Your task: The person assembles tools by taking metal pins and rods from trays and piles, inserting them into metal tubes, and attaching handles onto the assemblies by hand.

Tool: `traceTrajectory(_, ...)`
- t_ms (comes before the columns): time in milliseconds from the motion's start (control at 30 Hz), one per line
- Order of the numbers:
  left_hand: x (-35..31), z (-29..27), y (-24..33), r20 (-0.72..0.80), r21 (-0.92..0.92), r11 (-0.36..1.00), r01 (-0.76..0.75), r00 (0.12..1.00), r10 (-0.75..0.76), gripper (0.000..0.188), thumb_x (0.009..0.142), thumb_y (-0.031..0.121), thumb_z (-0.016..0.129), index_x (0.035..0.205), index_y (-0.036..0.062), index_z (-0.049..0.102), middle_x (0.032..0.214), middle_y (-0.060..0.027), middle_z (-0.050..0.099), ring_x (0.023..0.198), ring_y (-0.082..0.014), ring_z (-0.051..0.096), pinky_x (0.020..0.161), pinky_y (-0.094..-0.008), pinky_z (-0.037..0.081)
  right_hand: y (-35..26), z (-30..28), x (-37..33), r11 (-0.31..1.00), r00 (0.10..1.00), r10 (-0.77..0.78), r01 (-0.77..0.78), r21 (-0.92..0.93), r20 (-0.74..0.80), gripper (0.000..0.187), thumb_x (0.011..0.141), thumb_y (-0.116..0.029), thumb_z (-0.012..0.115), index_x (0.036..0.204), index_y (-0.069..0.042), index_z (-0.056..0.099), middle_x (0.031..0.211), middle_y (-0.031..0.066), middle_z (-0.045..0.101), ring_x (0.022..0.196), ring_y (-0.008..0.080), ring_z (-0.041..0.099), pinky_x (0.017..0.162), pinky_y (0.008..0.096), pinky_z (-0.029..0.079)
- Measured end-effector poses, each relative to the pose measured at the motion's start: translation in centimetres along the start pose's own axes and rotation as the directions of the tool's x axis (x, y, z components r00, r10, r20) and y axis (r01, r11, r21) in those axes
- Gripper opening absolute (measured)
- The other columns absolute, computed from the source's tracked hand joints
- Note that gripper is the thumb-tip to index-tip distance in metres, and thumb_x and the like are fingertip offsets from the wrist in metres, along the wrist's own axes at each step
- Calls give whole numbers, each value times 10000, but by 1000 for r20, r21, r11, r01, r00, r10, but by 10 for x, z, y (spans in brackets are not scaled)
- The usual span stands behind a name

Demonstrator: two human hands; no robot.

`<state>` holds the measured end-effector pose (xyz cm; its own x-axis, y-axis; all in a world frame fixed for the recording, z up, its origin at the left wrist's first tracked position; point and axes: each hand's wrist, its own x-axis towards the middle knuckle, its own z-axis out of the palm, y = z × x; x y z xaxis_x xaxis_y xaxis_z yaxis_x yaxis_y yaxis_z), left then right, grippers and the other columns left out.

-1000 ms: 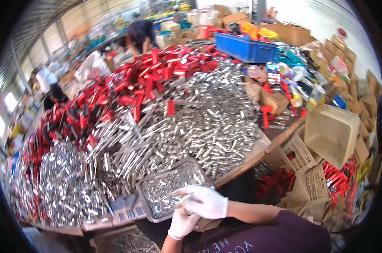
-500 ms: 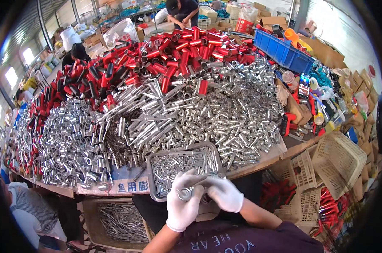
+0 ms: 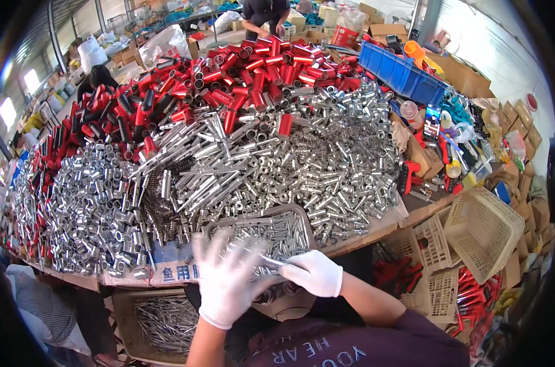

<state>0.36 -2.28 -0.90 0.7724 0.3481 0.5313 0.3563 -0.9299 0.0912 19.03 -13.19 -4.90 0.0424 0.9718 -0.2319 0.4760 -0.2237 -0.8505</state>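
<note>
My left hand (image 3: pixel 228 278), in a white glove, is raised over the left part of the grey tray (image 3: pixel 307 223). Its fingers are spread and blurred, and I see nothing held in them. To its right, my white-gloved right hand (image 3: pixel 314 273) has its fingers closed on a slim silver metal rod (image 3: pixel 270 262). That rod points left toward my left palm; whether it touches the palm I cannot tell. Small metal pins (image 3: pixel 282 235) fill the tray at the table's front edge. Beyond it lie piled long silver rods (image 3: pixel 213 183), dark springs (image 3: pixel 158 214) and short metal fittings (image 3: pixel 335 189).
Silver rings (image 3: pixel 94 214) heap up on the left, red tubes (image 3: pixel 271 70) at the back. A blue bin (image 3: pixel 403 76) and a lit phone (image 3: pixel 432 121) stand right. Below are a bin of rods (image 3: pixel 167 321) and cream crates (image 3: pixel 482 232). Another person (image 3: pixel 42 306) is at lower left.
My left hand has moved left and up, its fingers opening from a grip on a round silver part, which I no longer see there. A slim rod now shows in my right hand.
</note>
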Motion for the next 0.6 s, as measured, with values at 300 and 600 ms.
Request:
traceTrajectory(300,-68,75,-47,-19,-505,679,533,779,-626,130,938,87,573,960,-26,633,687,-106,603,604,-164,594,571,-316,455,29,-41,98,827,596,-70,-414,-380,-800,420,897,-426,623,1090,-57,570,978,184,661,887,354,677,791,459,538)
traceTrajectory(600,-74,76,-64,319,-855,-69,514,415,-852,283,1039,281,476,859,72,541,622,45,455,442,-24,365,367,-201,273,23,-46,92,977,765,-127,-12,-211,-631,296,868,-273,655,1040,-33,635,969,181,686,890,341,671,804,412,529)
